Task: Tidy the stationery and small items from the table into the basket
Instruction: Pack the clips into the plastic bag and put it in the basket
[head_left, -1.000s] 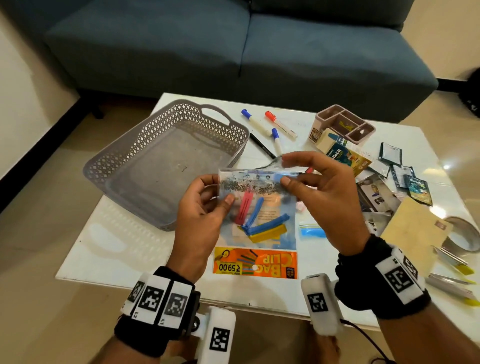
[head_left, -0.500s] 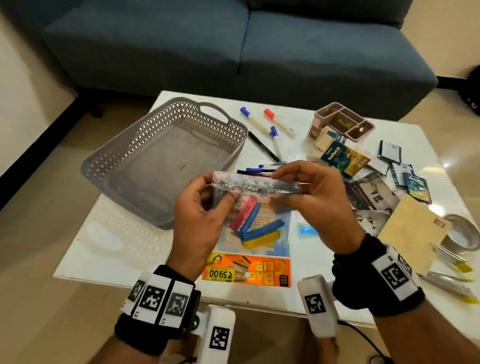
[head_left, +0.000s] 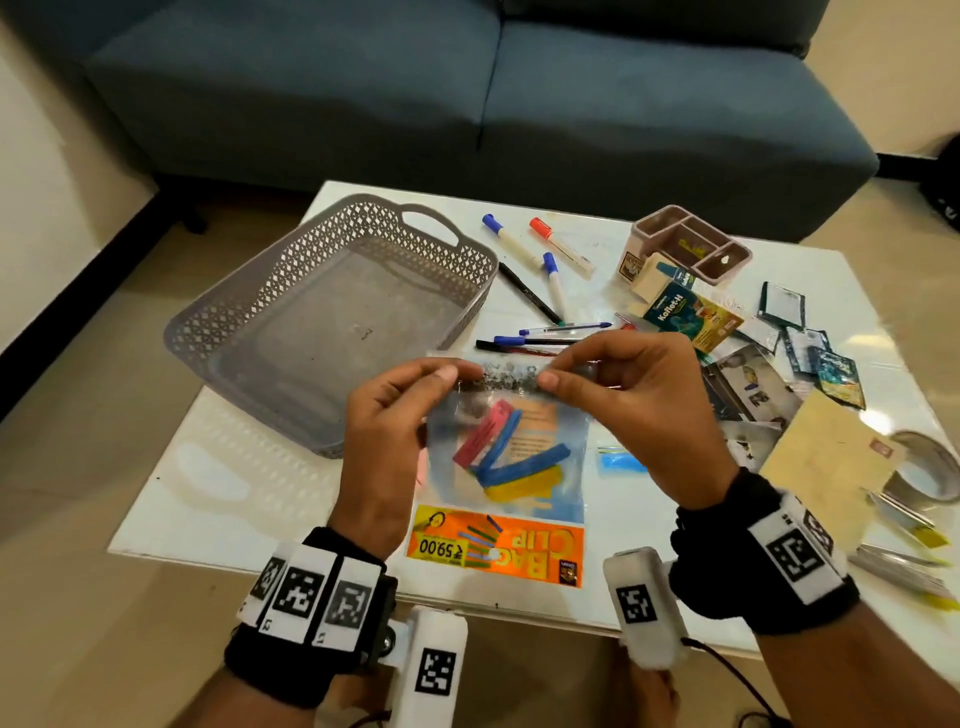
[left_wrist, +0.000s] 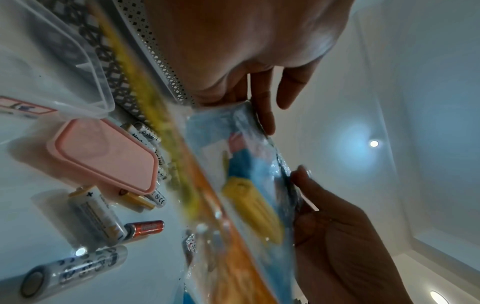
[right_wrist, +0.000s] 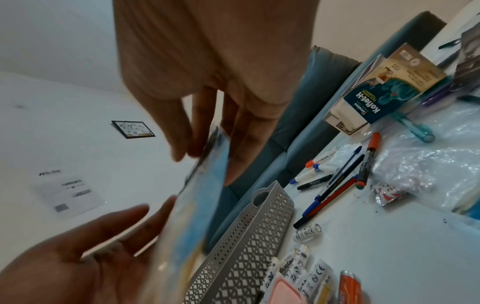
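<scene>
Top of bag of clips (head_left: 506, 457) now folded down more than a moment ago. Left hand (head_left: 387, 436) and right hand (head_left: 631, 410) both pinching it above table (head_left: 218, 499). Basket (head_left: 322, 322) beside it, nothing inside.

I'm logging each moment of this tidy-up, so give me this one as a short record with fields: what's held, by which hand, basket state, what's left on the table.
held item: bag clip packet, clear pouch with pink, blue and yellow clips, orange header card hanging low
left hand: pinches the packet's top edge
right hand: pinches the same edge, further right
packet position: lifted above the table, beside the basket
basket: grey, lattice-walled, nothing visible inside
left on table: markers, pens, Koflet-H box, pink organiser, batteries
</scene>
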